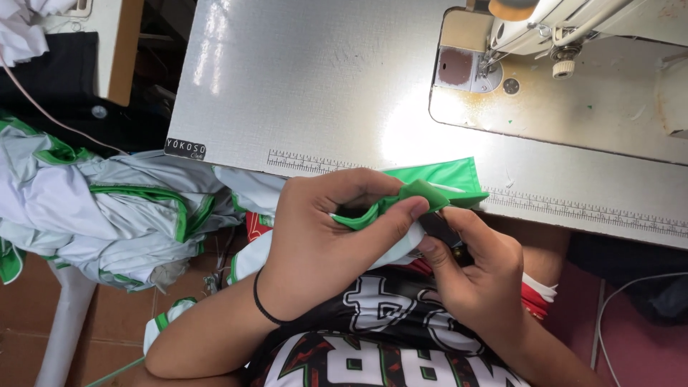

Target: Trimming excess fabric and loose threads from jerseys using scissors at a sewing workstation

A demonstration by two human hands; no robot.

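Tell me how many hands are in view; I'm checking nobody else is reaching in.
2. The left hand pinches the folded green fabric strip at the table's near edge; the right hand grips it from below, beside the left.

Pale grey speckled table [301, 93] fills the far half of view, a printed ruler strip along its near edge; strong glare at centre. Cream sewing machine [566, 36] set into the table, far right, its base plate rust-flecked. Left: heap of white and green garments [107, 208] on a white stool. Floor [107, 315] reddish-brown tile. Dark cloth far left, beside a white cabinet edge.
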